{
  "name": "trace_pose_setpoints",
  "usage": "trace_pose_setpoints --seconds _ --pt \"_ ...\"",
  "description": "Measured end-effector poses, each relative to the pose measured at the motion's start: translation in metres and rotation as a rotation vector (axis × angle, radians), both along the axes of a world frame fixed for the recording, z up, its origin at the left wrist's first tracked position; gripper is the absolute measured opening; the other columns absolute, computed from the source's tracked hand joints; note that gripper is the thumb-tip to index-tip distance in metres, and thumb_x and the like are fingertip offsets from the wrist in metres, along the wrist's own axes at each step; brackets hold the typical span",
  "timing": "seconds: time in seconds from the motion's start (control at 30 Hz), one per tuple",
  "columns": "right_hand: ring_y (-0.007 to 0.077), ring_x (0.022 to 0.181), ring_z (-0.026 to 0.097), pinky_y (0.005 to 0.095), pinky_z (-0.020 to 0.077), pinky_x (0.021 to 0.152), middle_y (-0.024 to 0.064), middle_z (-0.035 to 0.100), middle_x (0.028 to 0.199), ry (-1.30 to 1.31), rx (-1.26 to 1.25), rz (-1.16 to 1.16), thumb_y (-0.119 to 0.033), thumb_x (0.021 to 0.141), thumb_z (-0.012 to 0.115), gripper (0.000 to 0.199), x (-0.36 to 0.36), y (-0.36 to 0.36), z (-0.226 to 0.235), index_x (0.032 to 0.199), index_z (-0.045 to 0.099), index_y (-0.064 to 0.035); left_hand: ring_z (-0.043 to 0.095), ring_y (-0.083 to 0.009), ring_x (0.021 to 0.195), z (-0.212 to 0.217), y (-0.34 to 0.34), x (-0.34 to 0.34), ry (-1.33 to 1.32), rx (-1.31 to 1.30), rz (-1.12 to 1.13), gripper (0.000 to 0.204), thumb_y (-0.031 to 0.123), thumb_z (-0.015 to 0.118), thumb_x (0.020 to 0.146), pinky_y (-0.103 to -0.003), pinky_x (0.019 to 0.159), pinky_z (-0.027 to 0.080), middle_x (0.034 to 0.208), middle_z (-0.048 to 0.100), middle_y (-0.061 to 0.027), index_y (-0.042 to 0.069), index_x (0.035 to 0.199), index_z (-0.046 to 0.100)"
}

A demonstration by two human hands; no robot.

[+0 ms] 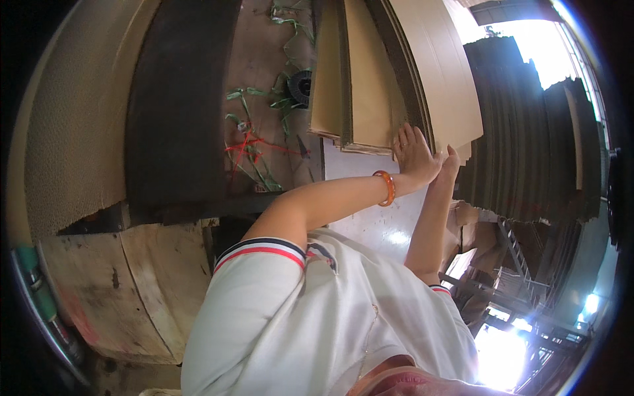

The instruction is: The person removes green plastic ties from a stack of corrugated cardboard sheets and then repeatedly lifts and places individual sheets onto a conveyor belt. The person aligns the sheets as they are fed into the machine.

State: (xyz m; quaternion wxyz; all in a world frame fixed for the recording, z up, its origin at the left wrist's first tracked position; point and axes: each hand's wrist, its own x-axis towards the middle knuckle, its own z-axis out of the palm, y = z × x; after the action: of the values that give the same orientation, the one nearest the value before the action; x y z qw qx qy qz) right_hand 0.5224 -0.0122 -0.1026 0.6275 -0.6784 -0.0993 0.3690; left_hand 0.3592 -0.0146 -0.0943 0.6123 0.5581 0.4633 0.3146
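My left hand, with an orange bangle on its wrist, lies flat with fingers apart against the lower edge of a stack of tan cardboard sheets. Just to its right, my right hand is curled around the edge of one cardboard sheet in the same stack. Both arms reach out from my white short-sleeved shirt. The two hands almost touch each other.
Tall dark stacks of corrugated board stand at the right. Worn wooden boards lie at the lower left under a dark board. Green strapping and red string litter the floor by a dark round spool. A metal frame is at lower right.
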Motion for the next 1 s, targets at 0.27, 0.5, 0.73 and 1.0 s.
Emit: trace_pose_setpoints --seconds 0.27,0.5,0.73,1.0 --pt "0.0357 0.126 0.039 0.0549 0.0315 0.106 0.0204 0.037 0.137 0.422 -0.006 -0.214 -0.028 0.093 0.046 0.055 -0.030 -0.009 0.044 0.136 0.031 0.0009 0.041 -0.0443 0.127 0.000 0.022 0.020 -0.275 -0.233 0.288 0.083 0.035 0.070 0.080 -0.046 0.106 0.035 0.132 0.042 -0.0365 -0.018 0.133 0.034" --pt "0.0354 0.132 0.029 0.0577 0.0235 0.110 0.0211 0.031 0.139 0.669 0.152 -0.289 -0.025 0.085 0.053 0.056 -0.068 -0.034 0.066 0.133 0.034 -0.0026 0.047 -0.0378 0.116 0.000 0.016 0.012 -0.235 -0.232 0.548 0.083 0.039 0.076 0.076 -0.044 0.100 0.038 0.121 0.048 -0.0300 -0.015 0.126 0.038" --pt "0.0316 0.127 0.036 0.0494 0.0259 0.111 0.0189 0.038 0.136 0.794 0.618 0.160 -0.030 0.086 0.049 0.054 -0.184 -0.063 0.037 0.131 0.041 -0.0022 0.049 -0.0253 0.116 -0.030 0.019 -0.090 -0.422 -0.196 0.626 0.075 0.032 0.076 0.080 -0.039 0.099 0.041 0.126 0.050 -0.0160 -0.008 0.132 0.038" --pt "0.0300 0.136 0.036 0.0526 0.0274 0.110 0.0120 0.036 0.150 0.716 0.263 0.480 -0.050 0.095 0.041 0.066 -0.244 -0.089 0.002 0.146 0.030 -0.0094 0.055 -0.0222 0.115 -0.008 0.034 -0.264 -0.460 -0.322 0.492 0.063 0.031 0.070 0.088 -0.035 0.096 0.045 0.126 0.055 -0.0124 -0.005 0.132 0.044"
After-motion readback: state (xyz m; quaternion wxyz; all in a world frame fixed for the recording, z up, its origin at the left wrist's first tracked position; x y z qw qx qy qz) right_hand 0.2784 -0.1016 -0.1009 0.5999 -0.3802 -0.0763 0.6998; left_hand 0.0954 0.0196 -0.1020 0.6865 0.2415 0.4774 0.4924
